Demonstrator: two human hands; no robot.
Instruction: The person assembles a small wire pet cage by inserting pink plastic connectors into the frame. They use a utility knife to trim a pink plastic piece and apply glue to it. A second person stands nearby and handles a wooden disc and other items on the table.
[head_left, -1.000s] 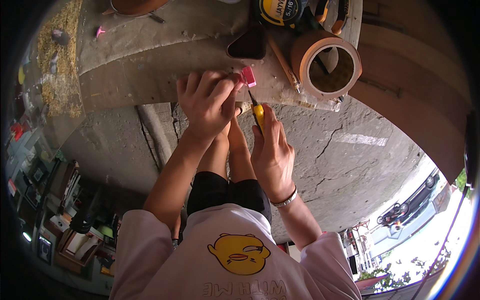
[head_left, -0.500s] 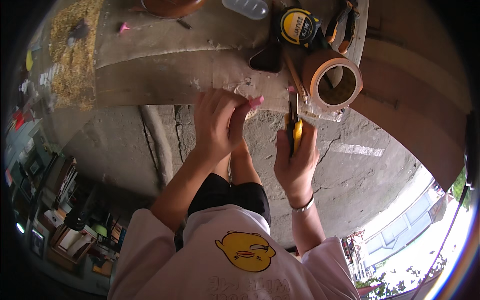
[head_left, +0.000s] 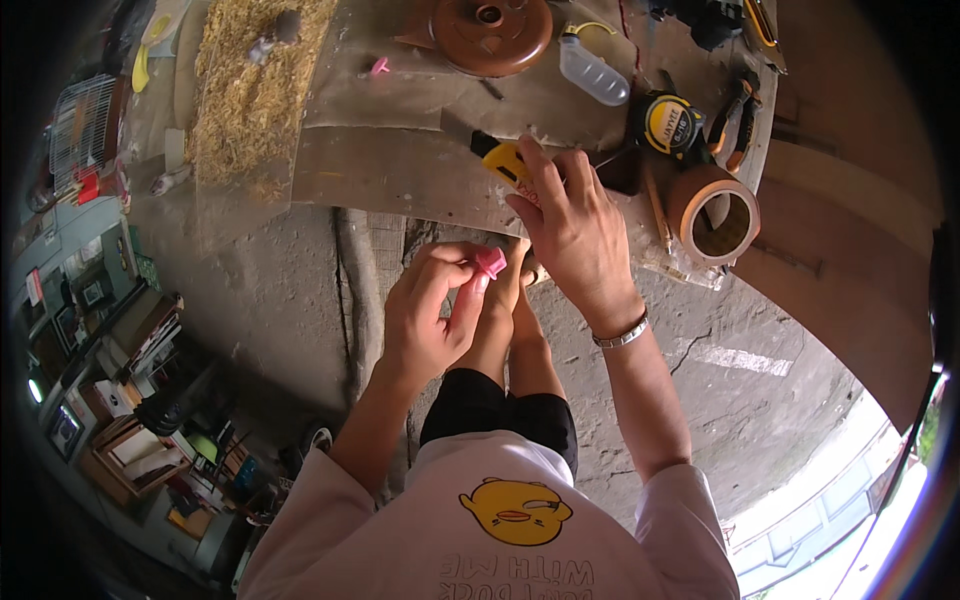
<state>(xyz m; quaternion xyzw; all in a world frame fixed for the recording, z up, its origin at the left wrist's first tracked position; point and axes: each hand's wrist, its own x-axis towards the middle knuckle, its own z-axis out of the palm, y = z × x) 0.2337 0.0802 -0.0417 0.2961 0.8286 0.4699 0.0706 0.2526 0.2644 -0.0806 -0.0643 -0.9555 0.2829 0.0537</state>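
Between the thumb and fingers of my left hand is a small pink plastic piece, held in front of the table's near edge. My right hand has its thumb and index finger at the rear end of a yellow and black utility knife. The knife lies over the tabletop, its front end pointing away to the left. Whether it rests on the surface I cannot tell. Another pink piece lies farther back on the table.
At the right are a tape roll, a pencil, a tape measure and pliers. A clear plastic bottle and a brown round lid lie farther back. A clear-sided bin of shavings stands left.
My right hand has moved left and away from me, turning the knife leftward over the table. My left hand has drawn back toward me with the pink piece. The view has shifted too.
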